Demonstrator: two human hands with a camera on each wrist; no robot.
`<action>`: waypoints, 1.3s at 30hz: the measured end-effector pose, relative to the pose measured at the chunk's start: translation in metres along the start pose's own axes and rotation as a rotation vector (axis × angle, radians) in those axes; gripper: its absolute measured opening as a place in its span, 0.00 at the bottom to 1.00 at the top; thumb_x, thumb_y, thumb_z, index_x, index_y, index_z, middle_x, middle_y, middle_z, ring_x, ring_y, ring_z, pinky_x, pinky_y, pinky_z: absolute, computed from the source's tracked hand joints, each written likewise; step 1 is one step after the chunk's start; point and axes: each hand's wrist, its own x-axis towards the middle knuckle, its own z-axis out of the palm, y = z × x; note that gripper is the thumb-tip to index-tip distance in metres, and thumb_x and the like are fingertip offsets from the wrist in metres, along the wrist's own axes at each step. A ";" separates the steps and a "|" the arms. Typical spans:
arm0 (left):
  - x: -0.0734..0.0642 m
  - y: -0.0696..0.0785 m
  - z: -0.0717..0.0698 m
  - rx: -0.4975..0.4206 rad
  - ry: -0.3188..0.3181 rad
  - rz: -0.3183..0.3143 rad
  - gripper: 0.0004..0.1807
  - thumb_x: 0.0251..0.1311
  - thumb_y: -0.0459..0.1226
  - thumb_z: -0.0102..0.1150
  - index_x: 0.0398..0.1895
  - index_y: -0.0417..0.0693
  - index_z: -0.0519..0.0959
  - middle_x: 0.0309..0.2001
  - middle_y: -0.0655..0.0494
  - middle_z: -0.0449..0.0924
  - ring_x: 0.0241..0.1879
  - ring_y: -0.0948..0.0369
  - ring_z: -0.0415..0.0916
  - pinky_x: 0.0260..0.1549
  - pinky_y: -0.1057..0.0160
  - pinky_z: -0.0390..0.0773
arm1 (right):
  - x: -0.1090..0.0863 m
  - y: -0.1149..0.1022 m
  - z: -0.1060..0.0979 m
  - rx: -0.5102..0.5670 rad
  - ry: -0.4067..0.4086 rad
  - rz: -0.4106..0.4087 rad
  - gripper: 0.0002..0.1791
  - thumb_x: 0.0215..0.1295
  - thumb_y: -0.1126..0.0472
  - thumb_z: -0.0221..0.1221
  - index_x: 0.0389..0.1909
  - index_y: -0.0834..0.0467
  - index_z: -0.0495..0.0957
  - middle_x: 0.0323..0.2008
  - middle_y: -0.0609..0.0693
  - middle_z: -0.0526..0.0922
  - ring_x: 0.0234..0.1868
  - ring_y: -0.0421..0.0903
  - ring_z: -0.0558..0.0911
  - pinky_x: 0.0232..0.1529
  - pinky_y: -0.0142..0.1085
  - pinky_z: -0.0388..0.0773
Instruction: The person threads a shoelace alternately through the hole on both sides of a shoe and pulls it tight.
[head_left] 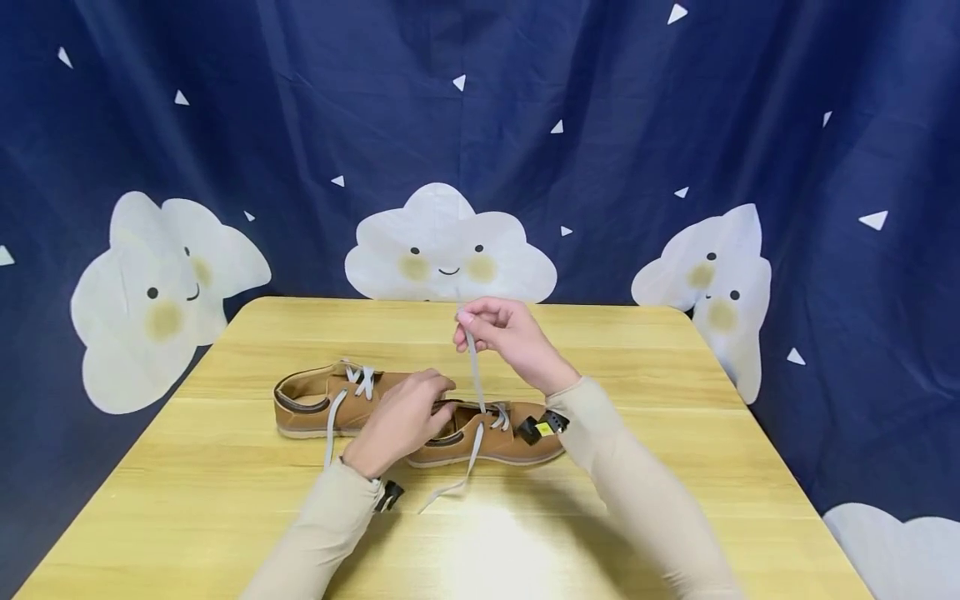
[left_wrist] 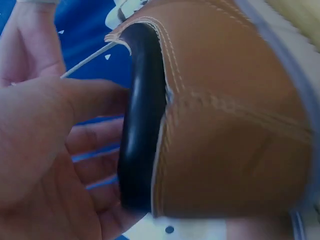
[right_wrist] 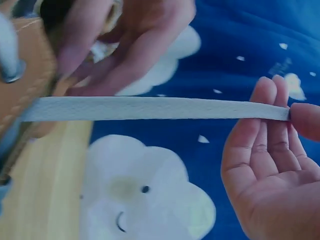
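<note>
A brown lace-up shoe (head_left: 442, 452) lies on the table, its toe towards the right. My left hand (head_left: 401, 421) holds it at the opening; in the right wrist view, thumb and finger close on its edge. The left wrist view shows the dark padded collar (left_wrist: 142, 120) close up, partly hiding those fingers. Above the shoe, my right hand (head_left: 517, 340) pinches a flat light-grey shoelace (right_wrist: 150, 108) between thumb and fingers. That lace runs taut up from the eyelets. Its other end (head_left: 468, 467) hangs loose over the near side onto the table.
A matching brown shoe (head_left: 303, 422) stands to the left, partly behind my left hand, a loose lace (head_left: 332, 425) hanging from it. Both rest on a light wooden table (head_left: 225, 492). A dark blue curtain (head_left: 300, 108) with clouds surrounds the table's back and sides.
</note>
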 end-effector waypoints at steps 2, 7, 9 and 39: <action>0.008 0.002 0.003 -0.016 -0.037 0.045 0.12 0.66 0.38 0.67 0.50 0.45 0.86 0.48 0.52 0.87 0.47 0.56 0.85 0.45 0.55 0.85 | -0.006 -0.004 -0.004 0.041 0.044 -0.043 0.08 0.78 0.63 0.55 0.45 0.63 0.80 0.29 0.45 0.86 0.32 0.40 0.85 0.40 0.33 0.83; 0.023 0.001 0.010 -0.054 -0.110 0.106 0.04 0.69 0.41 0.66 0.40 0.54 0.88 0.40 0.62 0.88 0.36 0.66 0.82 0.37 0.62 0.82 | -0.027 -0.008 -0.012 0.113 0.143 -0.088 0.06 0.77 0.63 0.56 0.40 0.58 0.81 0.26 0.45 0.83 0.25 0.40 0.80 0.33 0.30 0.81; 0.027 -0.001 0.012 -0.068 -0.117 0.112 0.05 0.70 0.41 0.64 0.37 0.57 0.88 0.36 0.66 0.87 0.31 0.70 0.79 0.32 0.65 0.79 | -0.034 -0.006 -0.016 0.087 0.156 -0.071 0.06 0.76 0.63 0.57 0.39 0.57 0.81 0.24 0.45 0.82 0.23 0.40 0.78 0.29 0.29 0.78; 0.037 -0.009 0.015 -0.217 -0.164 -0.028 0.07 0.72 0.42 0.62 0.37 0.57 0.88 0.35 0.63 0.88 0.31 0.69 0.77 0.32 0.65 0.77 | -0.051 0.066 -0.013 -0.310 -0.058 0.353 0.12 0.66 0.67 0.56 0.23 0.66 0.79 0.09 0.43 0.70 0.08 0.35 0.62 0.14 0.28 0.59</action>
